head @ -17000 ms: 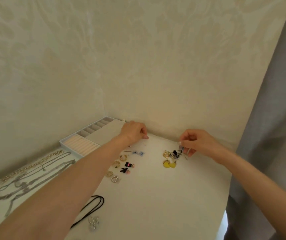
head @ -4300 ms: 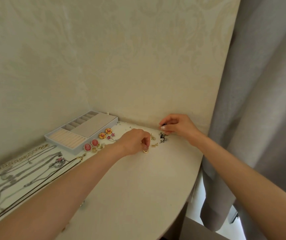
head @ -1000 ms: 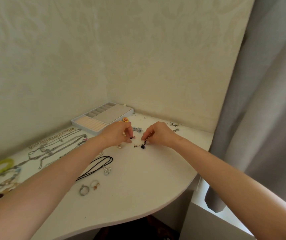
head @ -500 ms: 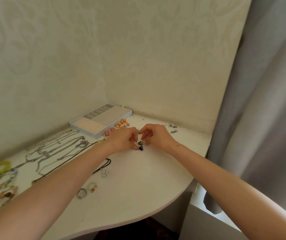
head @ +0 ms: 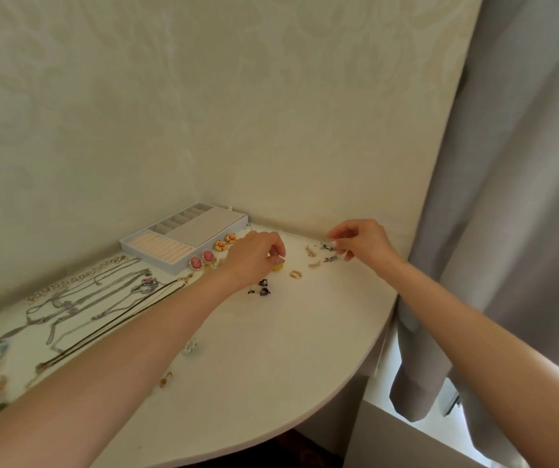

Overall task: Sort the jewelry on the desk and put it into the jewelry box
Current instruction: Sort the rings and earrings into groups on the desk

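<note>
Your right hand (head: 362, 243) is pinching a dark earring (head: 329, 246). Your left hand (head: 256, 256) is curling over a yellow piece (head: 278, 267); grasp unclear.

1. A home, most likely a bedroom or dressing corner.
2. Cream damask-patterned wallpaper (head: 203, 113) covers both walls, and a grey floor-length curtain (head: 514, 197) hangs at the right.
3. A white, curved desk (head: 288, 349) fills the corner, with personal necklaces (head: 85, 298) and a jewelry box (head: 146, 256) on it.
</note>
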Demonstrator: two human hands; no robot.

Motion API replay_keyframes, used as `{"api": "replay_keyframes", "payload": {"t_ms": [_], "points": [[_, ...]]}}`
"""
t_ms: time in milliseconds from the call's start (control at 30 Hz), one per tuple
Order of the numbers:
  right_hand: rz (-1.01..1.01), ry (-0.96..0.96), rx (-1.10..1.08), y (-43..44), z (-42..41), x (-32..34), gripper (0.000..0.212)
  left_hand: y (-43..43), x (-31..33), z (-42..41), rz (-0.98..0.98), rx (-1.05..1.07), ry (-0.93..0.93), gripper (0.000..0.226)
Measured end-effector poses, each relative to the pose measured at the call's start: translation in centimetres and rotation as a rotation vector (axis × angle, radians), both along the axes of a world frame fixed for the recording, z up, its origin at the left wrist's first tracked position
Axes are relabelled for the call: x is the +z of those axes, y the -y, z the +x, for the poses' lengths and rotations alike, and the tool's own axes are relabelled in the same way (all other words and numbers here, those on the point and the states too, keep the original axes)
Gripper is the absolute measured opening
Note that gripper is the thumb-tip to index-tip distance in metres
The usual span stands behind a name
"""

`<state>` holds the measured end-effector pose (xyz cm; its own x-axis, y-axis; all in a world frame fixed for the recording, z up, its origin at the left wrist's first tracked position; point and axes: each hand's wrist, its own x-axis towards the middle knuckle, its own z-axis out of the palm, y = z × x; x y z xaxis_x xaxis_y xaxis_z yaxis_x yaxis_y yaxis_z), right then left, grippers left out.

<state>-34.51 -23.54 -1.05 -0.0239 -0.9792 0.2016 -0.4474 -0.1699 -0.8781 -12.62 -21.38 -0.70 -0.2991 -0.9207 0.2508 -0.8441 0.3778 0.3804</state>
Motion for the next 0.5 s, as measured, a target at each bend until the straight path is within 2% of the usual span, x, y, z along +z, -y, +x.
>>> {"api": "replay_keyframes", "payload": {"t_ms": [133,267,367,500], "points": [[0.055,-0.206,0.032,0.1,-1.1,-0.8,0.018,0.9,0.0,-2.0,-0.048,-0.050,0.116,0.014],[0.034,-0.355,0.098,0.1,-0.3,-2.0,0.019,1.5,-0.1,-3.5,0.001,-0.087,0.251,0.025],[0.008,-0.359,0.110,0.3,0.5,-2.4,0.018,1.9,-0.4,-3.8,0.014,-0.087,0.317,0.026],[-0.001,-0.370,0.093,0.8,1.2,-2.8,0.013,2.3,-0.8,-3.5,0.024,-0.076,0.304,0.019]]}}
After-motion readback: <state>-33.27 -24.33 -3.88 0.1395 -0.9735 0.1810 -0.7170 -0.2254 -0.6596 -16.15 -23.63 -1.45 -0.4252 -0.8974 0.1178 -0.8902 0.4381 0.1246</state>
